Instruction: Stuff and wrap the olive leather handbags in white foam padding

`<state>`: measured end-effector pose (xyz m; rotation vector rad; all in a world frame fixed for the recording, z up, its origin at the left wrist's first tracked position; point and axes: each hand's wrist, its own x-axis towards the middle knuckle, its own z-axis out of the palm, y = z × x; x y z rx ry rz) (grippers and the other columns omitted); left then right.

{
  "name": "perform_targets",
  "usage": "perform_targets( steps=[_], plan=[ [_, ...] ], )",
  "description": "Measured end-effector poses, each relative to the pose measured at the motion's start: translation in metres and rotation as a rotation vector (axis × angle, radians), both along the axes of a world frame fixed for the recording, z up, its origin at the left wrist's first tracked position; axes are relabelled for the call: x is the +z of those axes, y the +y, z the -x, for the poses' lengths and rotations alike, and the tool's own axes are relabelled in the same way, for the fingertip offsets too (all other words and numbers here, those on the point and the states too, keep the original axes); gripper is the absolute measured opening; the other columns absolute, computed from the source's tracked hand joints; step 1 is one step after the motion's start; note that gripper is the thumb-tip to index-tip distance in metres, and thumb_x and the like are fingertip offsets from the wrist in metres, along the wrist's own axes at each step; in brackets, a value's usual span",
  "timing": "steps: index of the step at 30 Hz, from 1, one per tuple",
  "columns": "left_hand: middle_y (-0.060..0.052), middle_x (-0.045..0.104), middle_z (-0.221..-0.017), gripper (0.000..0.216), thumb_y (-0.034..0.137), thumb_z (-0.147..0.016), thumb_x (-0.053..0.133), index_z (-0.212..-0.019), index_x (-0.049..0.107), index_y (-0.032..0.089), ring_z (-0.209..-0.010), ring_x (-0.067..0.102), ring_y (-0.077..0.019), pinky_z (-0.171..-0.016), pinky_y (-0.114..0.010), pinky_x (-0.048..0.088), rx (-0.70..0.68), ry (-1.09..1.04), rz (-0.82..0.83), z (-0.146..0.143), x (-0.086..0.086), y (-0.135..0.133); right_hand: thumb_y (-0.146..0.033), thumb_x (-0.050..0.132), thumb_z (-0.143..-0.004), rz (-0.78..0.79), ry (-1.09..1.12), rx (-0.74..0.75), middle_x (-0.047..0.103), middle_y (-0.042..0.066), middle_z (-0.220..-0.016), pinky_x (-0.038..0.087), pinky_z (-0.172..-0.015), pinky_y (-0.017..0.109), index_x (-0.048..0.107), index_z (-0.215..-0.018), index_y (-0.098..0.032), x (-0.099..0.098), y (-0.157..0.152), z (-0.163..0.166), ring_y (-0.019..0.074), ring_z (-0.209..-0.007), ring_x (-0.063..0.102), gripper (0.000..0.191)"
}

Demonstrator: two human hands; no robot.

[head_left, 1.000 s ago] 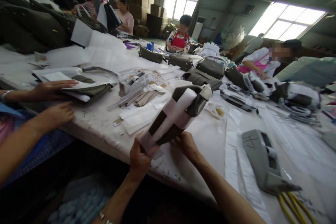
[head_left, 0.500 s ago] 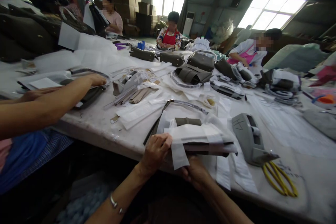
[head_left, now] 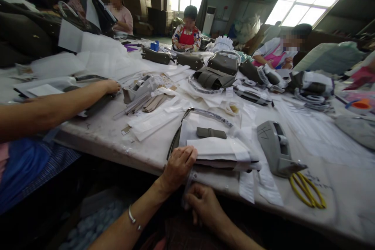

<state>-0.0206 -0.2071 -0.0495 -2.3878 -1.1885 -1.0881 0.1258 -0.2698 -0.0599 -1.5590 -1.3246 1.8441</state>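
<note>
A dark olive handbag (head_left: 211, 133) wrapped in white paper (head_left: 216, 148) lies flat at the near edge of the white table (head_left: 293, 199). My left hand (head_left: 178, 166) rests on the bag's near left corner, fingers curled over the paper. Just below the table edge, my right hand (head_left: 202, 203) is closed, pinching a strip of clear tape or paper that hangs from the bag's front.
A grey tape dispenser (head_left: 274, 148) and yellow-handled scissors (head_left: 307, 189) lie right of the bag. A co-worker's arms (head_left: 58, 105) reach across the table from the left. More olive bags (head_left: 218, 72), paper sheets and a second dispenser (head_left: 137, 90) cover the table. Several people sit at the far side.
The wrapped bag, held up tilted a second ago, has been laid flat on the table. My right hand has dropped below the edge with a strip. The co-worker's arm reached forward.
</note>
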Motion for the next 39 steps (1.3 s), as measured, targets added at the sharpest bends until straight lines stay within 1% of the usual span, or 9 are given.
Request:
perform_targets(
  steps=[3, 8, 12, 17, 22, 26, 31, 36, 39],
  plan=[
    [-0.015, 0.065, -0.120, 0.034, 0.012, -0.096, 0.045, -0.129, 0.053, 0.011, -0.115, 0.058, -0.0256, -0.097, -0.042, 0.049, -0.034, 0.014, 0.026, 0.002, 0.002, -0.002, -0.049, 0.063, -0.072, 0.062, -0.003, 0.158, 0.061, -0.002, -0.056, 0.030, -0.032, 0.020, 0.059, -0.067, -0.022, 0.011, -0.010, -0.010, 0.0107, -0.034, 0.051, 0.028],
    [-0.015, 0.062, -0.126, 0.038, 0.011, -0.097, 0.043, -0.134, 0.051, 0.009, -0.123, 0.054, -0.0250, -0.104, -0.041, 0.046, -0.112, 0.033, 0.080, 0.008, 0.005, -0.004, -0.048, 0.064, -0.081, 0.175, 0.140, 0.456, 0.075, 0.007, -0.083, 0.040, -0.042, 0.026, 0.076, -0.085, -0.029, 0.103, 0.019, -0.061, 0.0147, -0.045, 0.061, 0.023],
    [-0.015, 0.064, -0.123, 0.037, 0.011, -0.097, 0.044, -0.132, 0.052, 0.010, -0.120, 0.056, -0.0249, -0.101, -0.041, 0.049, -0.107, 0.028, 0.079, 0.009, 0.005, -0.004, -0.054, 0.065, -0.080, -0.339, -0.044, 0.220, 0.073, 0.007, -0.074, 0.048, -0.050, 0.028, 0.073, -0.084, -0.020, 0.144, 0.100, -0.074, 0.0170, -0.052, 0.064, 0.034],
    [-0.015, 0.065, -0.123, 0.037, 0.011, -0.098, 0.039, -0.132, 0.053, 0.011, -0.118, 0.057, -0.0245, -0.099, -0.041, 0.050, -0.094, 0.026, 0.063, 0.007, 0.005, -0.003, -0.026, 0.070, -0.078, -0.817, -0.658, 0.195, 0.070, 0.012, -0.118, 0.049, -0.094, 0.035, 0.067, -0.117, -0.016, 0.111, 0.214, -0.039, 0.0236, -0.103, 0.067, 0.040],
    [-0.014, 0.065, -0.123, 0.035, 0.013, -0.099, 0.039, -0.130, 0.055, 0.011, -0.117, 0.058, -0.0239, -0.100, -0.040, 0.050, -0.094, 0.022, 0.080, 0.008, 0.005, -0.003, -0.012, 0.080, -0.062, -0.840, -0.726, 0.256, 0.067, 0.013, -0.125, 0.041, -0.105, 0.038, 0.069, -0.116, -0.017, 0.077, 0.254, 0.001, 0.0298, -0.120, 0.058, 0.055],
    [-0.013, 0.066, -0.122, 0.034, 0.016, -0.100, 0.039, -0.129, 0.057, 0.012, -0.116, 0.059, -0.0237, -0.098, -0.039, 0.050, -0.089, 0.008, 0.098, 0.007, 0.003, -0.003, -0.008, 0.066, -0.072, -0.807, -0.699, 0.192, 0.075, 0.011, -0.103, 0.045, -0.099, 0.039, 0.075, -0.093, -0.018, 0.069, 0.261, 0.006, 0.0294, -0.108, 0.065, 0.026],
    [-0.013, 0.066, -0.121, 0.034, 0.016, -0.101, 0.038, -0.129, 0.057, 0.012, -0.115, 0.059, -0.0240, -0.096, -0.039, 0.051, -0.106, -0.018, 0.100, 0.008, 0.003, -0.001, -0.027, 0.053, -0.087, -0.735, -0.524, 0.086, 0.075, 0.008, -0.085, 0.055, -0.073, 0.031, 0.072, -0.089, -0.016, 0.080, 0.259, -0.003, 0.0199, -0.078, 0.069, 0.022],
    [-0.013, 0.065, -0.123, 0.034, 0.017, -0.101, 0.040, -0.130, 0.056, 0.013, -0.116, 0.059, -0.0239, -0.097, -0.040, 0.051, -0.124, -0.039, 0.133, 0.008, 0.000, 0.001, -0.044, 0.063, -0.083, -0.740, -0.199, 0.052, 0.073, 0.004, -0.077, 0.052, -0.065, 0.027, 0.072, -0.079, -0.018, 0.091, 0.210, -0.012, 0.0166, -0.069, 0.065, 0.028],
    [-0.013, 0.065, -0.125, 0.034, 0.015, -0.099, 0.042, -0.130, 0.056, 0.013, -0.117, 0.058, -0.0237, -0.099, -0.040, 0.050, -0.134, -0.048, 0.145, 0.008, -0.003, 0.001, -0.043, 0.062, -0.086, -0.865, -0.305, 0.011, 0.071, 0.001, -0.072, 0.048, -0.065, 0.027, 0.071, -0.078, -0.020, 0.087, 0.168, -0.017, 0.0175, -0.069, 0.064, 0.027]
  ],
)
